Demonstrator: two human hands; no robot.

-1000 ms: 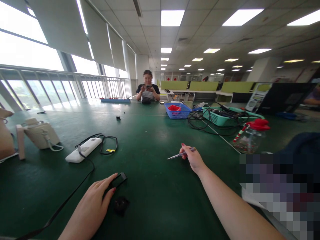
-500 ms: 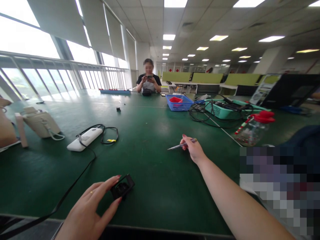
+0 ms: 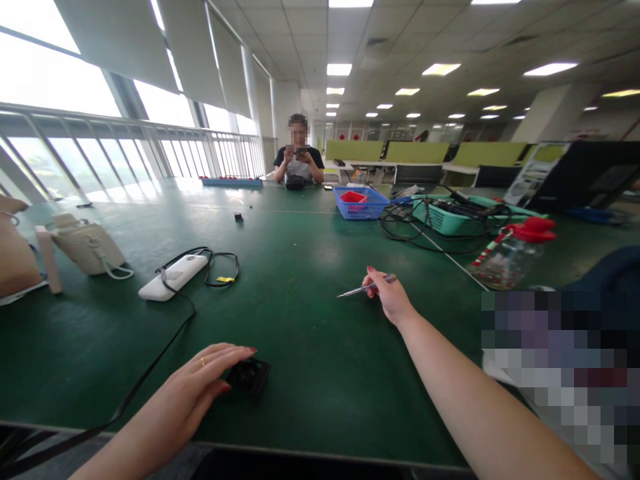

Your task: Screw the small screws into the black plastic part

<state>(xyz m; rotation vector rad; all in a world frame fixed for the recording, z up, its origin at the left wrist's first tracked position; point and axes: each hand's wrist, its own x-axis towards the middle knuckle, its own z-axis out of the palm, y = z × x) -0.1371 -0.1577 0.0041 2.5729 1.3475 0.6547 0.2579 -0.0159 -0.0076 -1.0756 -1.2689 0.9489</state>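
Note:
Near the front edge of the table lies a small black square frame-like part point(image 3: 253, 379). My left hand point(image 3: 205, 373) rests over its left side with fingers stretched out and the thumb apart; part of the piece is hidden under the fingers. Farther right, my right hand point(image 3: 387, 297) is closed around a slim small screwdriver point(image 3: 356, 291), whose thin silver tip points left just over the green table point(image 3: 310, 333).
To the left are a white power bank point(image 3: 175, 277) with a black cord and a beige bottle bag point(image 3: 90, 247). A blue basket point(image 3: 363, 203), a green basket of cables point(image 3: 440, 219) and a red-lidded jar point(image 3: 515, 257) stand right. A person point(image 3: 299, 160) sits across.
The black part has gone from tilted between my left thumb and fingers to lying flatter on the table. My left fingers have straightened over it. The right hand has hardly moved.

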